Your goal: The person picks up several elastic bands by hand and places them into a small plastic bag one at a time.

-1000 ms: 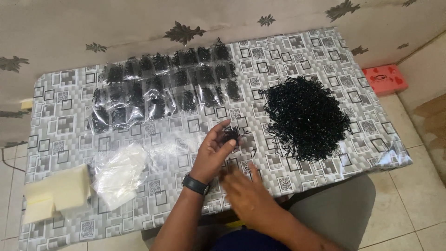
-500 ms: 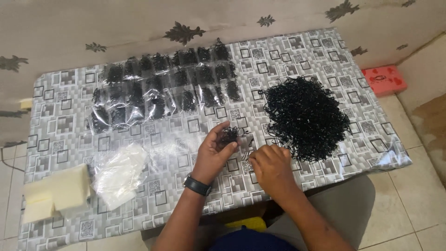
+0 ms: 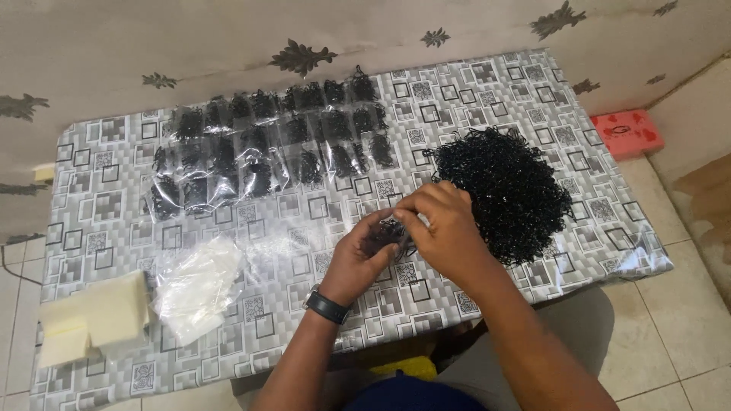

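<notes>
Both hands pinching a clump of bands
My left hand (image 3: 358, 259) and right hand (image 3: 445, 228) grip the light, springy bands (image 3: 391, 230); the pile (image 3: 502, 190) sits just right.

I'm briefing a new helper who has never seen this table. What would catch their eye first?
First the big heap of small black loops on the right of the patterned table. Next, the rows of clear filled packets along the far side. At the near edge, the left hand and right hand meet over a small clump of black loops, with empty clear bags lying to the left.
</notes>
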